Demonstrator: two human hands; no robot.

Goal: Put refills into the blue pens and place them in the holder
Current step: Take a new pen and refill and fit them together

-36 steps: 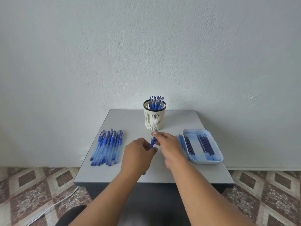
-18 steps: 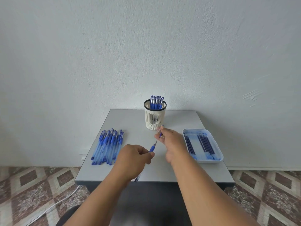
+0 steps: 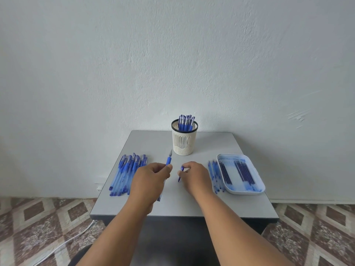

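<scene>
Grey table [image 3: 211,204] against white wall [image 3: 172,54], patterned floor tiles [image 3: 38,217]

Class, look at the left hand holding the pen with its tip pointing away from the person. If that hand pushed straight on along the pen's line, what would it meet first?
Probably the holder: the pen in the left hand aims at its lower left side, though depth is unclear and it might pass just left.

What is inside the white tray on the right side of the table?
The tray holds thin dark blue refills lying lengthwise in two groups. Blue stains mark its floor. Nothing covers them; an exact count is unclear.
</scene>
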